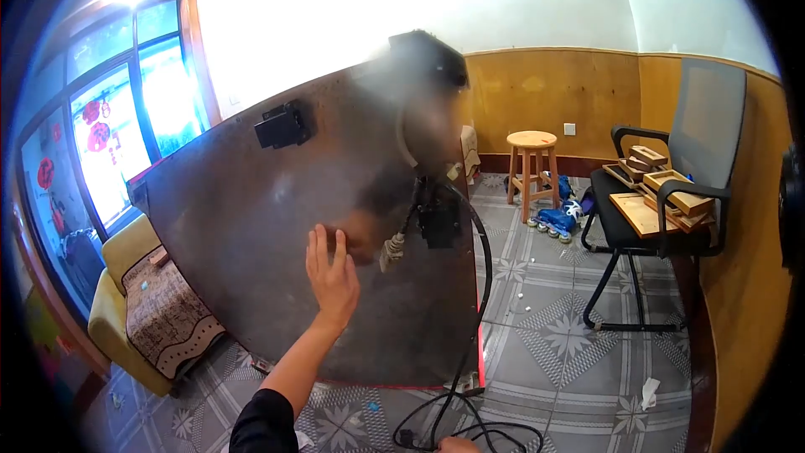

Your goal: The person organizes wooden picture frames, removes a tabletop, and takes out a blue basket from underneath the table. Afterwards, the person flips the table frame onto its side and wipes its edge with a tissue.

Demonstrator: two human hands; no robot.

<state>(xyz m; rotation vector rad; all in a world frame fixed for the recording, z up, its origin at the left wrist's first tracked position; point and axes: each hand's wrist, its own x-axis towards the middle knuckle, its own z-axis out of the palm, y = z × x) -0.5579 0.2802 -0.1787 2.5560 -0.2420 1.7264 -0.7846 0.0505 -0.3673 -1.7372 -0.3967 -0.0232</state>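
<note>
A large dark brown panel point(251, 226) with red edging stands tilted on the floor in front of me. My left hand point(334, 281) lies against its face with fingers stretched out, holding nothing. To the right of that hand, a pale plug connector point(392, 252) hangs by a cord beside a black block point(440, 225). From there a black cable point(486, 264) runs down to loops on the floor. Only a bit of my right hand point(459, 445) shows at the bottom edge, close to the loops; its fingers are hidden. Another black block point(283, 124) is fixed at the panel's upper left.
Left of the panel stands a yellow armchair point(126, 319) with a patterned cover. At the right, a black office chair point(646, 243) carries several wooden pieces point(662, 193). A wooden stool point(532, 143) and blue roller skates point(560, 218) are farther back. A blurred dark shape point(428, 54) tops the panel.
</note>
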